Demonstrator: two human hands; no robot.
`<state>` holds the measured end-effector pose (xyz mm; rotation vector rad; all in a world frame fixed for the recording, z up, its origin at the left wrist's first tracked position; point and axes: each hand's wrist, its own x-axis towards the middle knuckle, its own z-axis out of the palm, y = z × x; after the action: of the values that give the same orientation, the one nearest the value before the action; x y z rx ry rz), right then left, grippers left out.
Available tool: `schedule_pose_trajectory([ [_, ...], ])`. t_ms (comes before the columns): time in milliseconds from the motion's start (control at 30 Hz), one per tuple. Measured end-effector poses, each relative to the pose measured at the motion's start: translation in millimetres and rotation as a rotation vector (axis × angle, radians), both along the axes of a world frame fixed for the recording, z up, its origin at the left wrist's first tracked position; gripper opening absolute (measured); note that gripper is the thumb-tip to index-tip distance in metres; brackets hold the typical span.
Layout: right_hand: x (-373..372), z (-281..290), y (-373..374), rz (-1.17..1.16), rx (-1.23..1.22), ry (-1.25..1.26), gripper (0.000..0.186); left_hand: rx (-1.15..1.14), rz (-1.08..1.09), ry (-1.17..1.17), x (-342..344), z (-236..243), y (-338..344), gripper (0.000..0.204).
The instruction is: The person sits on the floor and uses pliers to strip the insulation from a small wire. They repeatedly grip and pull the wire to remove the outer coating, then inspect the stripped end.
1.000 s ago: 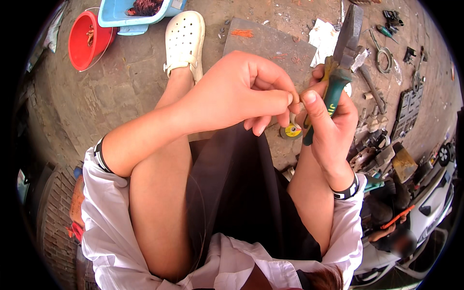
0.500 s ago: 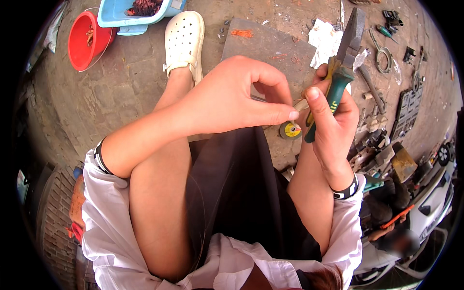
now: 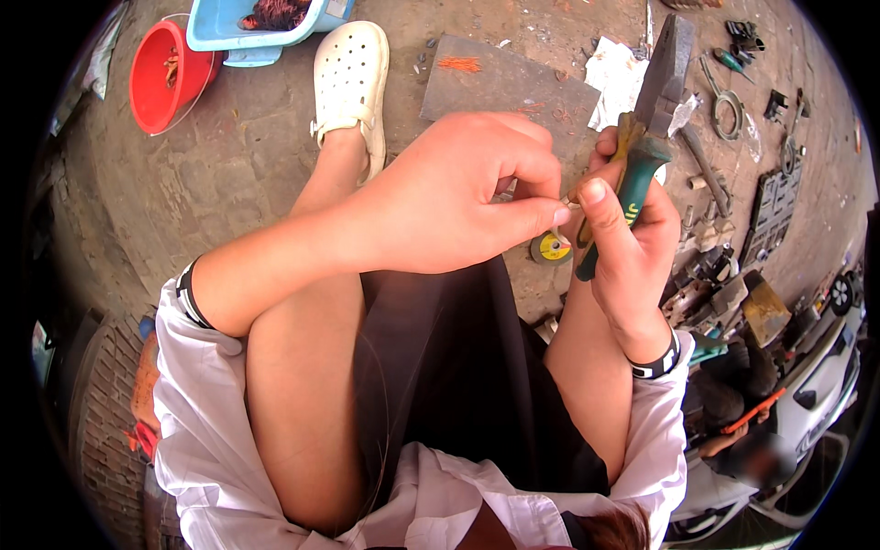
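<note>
Over my lap, my left hand (image 3: 463,192) is closed in a pinch, thumb against bent fingers. Between its fingertips and my right thumb is a thin pale strand (image 3: 572,196), mostly hidden, so its kind is unclear. My right hand (image 3: 632,225) is wrapped round pliers (image 3: 646,170) with green and yellow handles. Their dark metal head points up and away from me, and the jaws look closed. The right thumb and forefinger also press together at the strand's end. Just beyond the fingertips, a small yellow and grey disc (image 3: 551,247) sits low between my knees.
A flat metal sheet (image 3: 495,87) with orange wire bits (image 3: 458,63) lies ahead. Left are a red bucket (image 3: 165,78) and a blue basin (image 3: 261,38). Right are white paper (image 3: 614,78), a hammer (image 3: 706,170), a socket case (image 3: 772,206) and another person (image 3: 742,403).
My left hand has tilted, its knuckles shifting slightly right and its fingers curling closer to my right thumb. The pliers have turned a little in my right hand, which stays nearly in place.
</note>
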<state>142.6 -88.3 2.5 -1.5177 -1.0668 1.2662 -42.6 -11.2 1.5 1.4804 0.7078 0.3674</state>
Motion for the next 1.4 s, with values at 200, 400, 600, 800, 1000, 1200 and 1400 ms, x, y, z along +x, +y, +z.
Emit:
schedule_pose_trajectory([
  [200,-1,7,1,-0.066,-0.197,0.07,0.017,0.373,0.063,-0.001,-1,-2,0,0.013],
  [400,-3,16,5,-0.162,-0.333,0.335,0.018,0.249,0.09,-0.063,-5,-7,-3,0.012],
  [600,18,1,-2,-0.025,-0.05,0.139,0.016,-0.044,0.129,-0.079,-9,-5,-1,0.014],
  [800,17,4,-1,0.017,-0.027,0.018,0.019,-0.133,0.116,-0.091,-7,-5,-2,0.015],
  [1000,8,7,3,-0.041,-0.097,0.164,0.014,-0.172,0.069,-0.07,-4,-4,-2,0.014],
  [1200,13,1,4,0.066,0.012,0.002,0.009,-0.076,0.078,-0.038,0,1,-3,0.01],
  [1400,7,5,7,0.059,0.004,-0.01,0.011,-0.192,0.147,-0.028,1,3,-6,0.01],
])
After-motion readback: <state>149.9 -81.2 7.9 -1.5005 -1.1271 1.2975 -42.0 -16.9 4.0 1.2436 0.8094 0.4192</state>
